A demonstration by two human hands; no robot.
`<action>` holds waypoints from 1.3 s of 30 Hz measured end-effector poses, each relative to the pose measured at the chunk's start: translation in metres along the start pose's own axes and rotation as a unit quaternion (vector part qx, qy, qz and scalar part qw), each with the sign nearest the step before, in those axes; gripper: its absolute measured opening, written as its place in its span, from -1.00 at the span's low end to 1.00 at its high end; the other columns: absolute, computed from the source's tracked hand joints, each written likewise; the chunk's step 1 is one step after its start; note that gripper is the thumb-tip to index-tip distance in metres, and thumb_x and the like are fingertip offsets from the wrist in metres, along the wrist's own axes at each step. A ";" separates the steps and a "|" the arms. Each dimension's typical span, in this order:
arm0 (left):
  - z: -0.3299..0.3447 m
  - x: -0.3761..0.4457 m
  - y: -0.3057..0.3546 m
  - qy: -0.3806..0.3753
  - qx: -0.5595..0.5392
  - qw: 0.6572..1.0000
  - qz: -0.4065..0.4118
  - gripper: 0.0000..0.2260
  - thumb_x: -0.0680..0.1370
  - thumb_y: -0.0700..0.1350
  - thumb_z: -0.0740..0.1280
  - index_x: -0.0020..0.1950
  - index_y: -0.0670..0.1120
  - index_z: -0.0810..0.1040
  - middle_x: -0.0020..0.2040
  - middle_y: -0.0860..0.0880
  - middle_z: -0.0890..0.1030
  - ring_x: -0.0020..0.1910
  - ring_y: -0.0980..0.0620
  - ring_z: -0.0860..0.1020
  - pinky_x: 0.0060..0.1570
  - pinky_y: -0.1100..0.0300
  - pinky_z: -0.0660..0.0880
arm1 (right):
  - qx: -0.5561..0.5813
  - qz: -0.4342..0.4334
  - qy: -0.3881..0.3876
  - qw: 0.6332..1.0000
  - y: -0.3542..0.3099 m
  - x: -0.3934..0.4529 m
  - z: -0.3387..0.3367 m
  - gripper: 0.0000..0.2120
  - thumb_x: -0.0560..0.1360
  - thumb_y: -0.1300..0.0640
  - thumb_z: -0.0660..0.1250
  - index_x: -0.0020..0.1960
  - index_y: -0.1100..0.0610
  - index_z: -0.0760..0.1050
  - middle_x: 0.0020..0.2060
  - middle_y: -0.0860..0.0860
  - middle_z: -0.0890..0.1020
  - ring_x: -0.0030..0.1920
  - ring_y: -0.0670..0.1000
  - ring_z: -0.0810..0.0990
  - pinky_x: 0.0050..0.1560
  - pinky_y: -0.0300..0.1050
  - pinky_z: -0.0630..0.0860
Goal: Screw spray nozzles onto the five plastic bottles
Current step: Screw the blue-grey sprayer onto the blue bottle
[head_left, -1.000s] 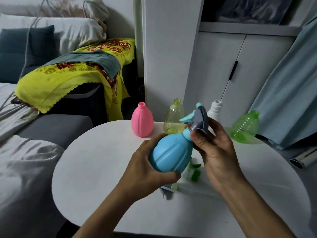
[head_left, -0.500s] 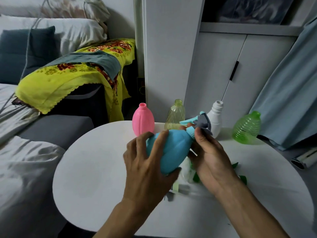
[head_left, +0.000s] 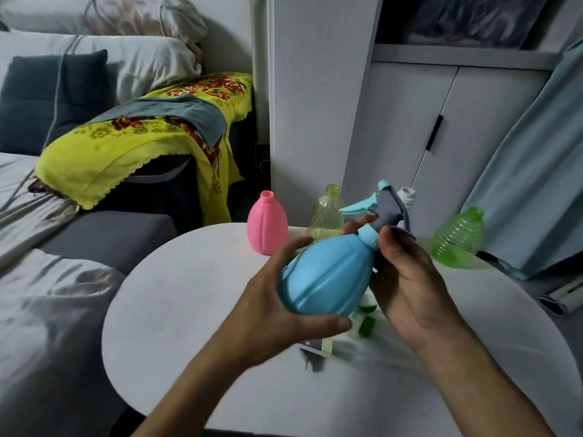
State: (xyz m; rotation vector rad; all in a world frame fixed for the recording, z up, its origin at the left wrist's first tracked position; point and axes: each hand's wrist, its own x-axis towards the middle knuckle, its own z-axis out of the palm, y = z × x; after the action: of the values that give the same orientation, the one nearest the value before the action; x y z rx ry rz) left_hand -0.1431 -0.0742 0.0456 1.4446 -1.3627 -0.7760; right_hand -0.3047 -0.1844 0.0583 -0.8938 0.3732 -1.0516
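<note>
My left hand [head_left: 271, 313] grips the belly of a blue bottle [head_left: 328, 275], held tilted above the round white table [head_left: 189, 310]. A grey and light-blue spray nozzle [head_left: 383, 206] sits on the bottle's neck. My right hand [head_left: 407, 279] pinches the nozzle's collar with thumb and fingers. At the table's far edge stand a pink bottle [head_left: 267, 224], a pale yellow bottle [head_left: 328, 216], a white bottle [head_left: 407, 197] partly hidden behind the nozzle, and a green ribbed bottle [head_left: 457, 238], all without nozzles.
Loose nozzle parts with green pieces [head_left: 366, 320] and a clear wrapper lie on the table under my hands, blurred. A sofa with a yellow floral cloth [head_left: 142, 143] is at left, white cabinets [head_left: 441, 121] behind, a blue curtain [head_left: 530, 184] at right.
My left hand shifted its grip and turned the blue bottle. The nozzle's trigger swung round and now points left, with the nozzle raised higher; my right hand stays at the collar.
</note>
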 end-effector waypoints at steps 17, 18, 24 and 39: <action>0.002 -0.002 0.003 -0.043 0.008 0.999 0.007 -0.23 0.18 0.17 0.63 0.32 0.31 0.37 0.16 0.24 0.55 0.11 0.15 0.58 -0.06 0.14 0.64 | -0.007 0.027 -0.063 0.998 0.001 -0.004 0.005 -0.88 0.43 0.16 0.43 -0.05 0.13 0.57 -0.05 0.19 0.66 0.06 0.13 0.62 0.09 0.01 0.57; 0.005 -0.003 0.003 -0.061 0.003 0.998 0.002 -0.21 0.18 0.16 0.64 0.34 0.29 0.36 0.18 0.20 0.55 0.13 0.13 0.57 -0.02 0.09 0.64 | -0.018 0.040 -0.069 0.997 -0.001 -0.004 0.005 -0.87 0.38 0.15 0.45 -0.11 0.11 0.54 -0.09 0.17 0.67 0.06 0.15 0.62 0.07 0.02 0.58; 0.011 -0.006 0.001 -0.053 0.088 0.995 0.009 -0.16 0.17 0.22 0.61 0.37 0.29 0.29 0.21 0.23 0.52 0.15 0.14 0.55 0.07 0.10 0.60 | -0.104 0.045 -0.032 0.993 -0.002 -0.005 0.007 -0.56 0.32 -0.17 0.53 -0.39 0.12 0.42 -0.27 0.15 0.67 -0.02 0.18 0.65 0.11 0.05 0.58; 0.000 0.007 0.007 -0.183 -0.119 0.972 -0.083 -0.42 0.22 0.24 0.57 0.20 0.17 0.56 0.13 0.03 0.66 0.09 0.00 0.65 -0.02 0.16 0.61 | -0.080 0.046 -0.151 0.984 0.002 -0.006 0.005 -0.62 0.45 -0.08 0.45 -0.39 0.09 0.42 -0.31 0.09 0.67 0.02 0.11 0.67 0.09 -0.08 0.55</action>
State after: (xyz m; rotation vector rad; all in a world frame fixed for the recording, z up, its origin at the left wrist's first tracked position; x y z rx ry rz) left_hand -0.1443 -0.0803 0.0537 1.2764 -1.3720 -1.3200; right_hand -0.3030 -0.1763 0.0590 -1.1520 0.2429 -0.7926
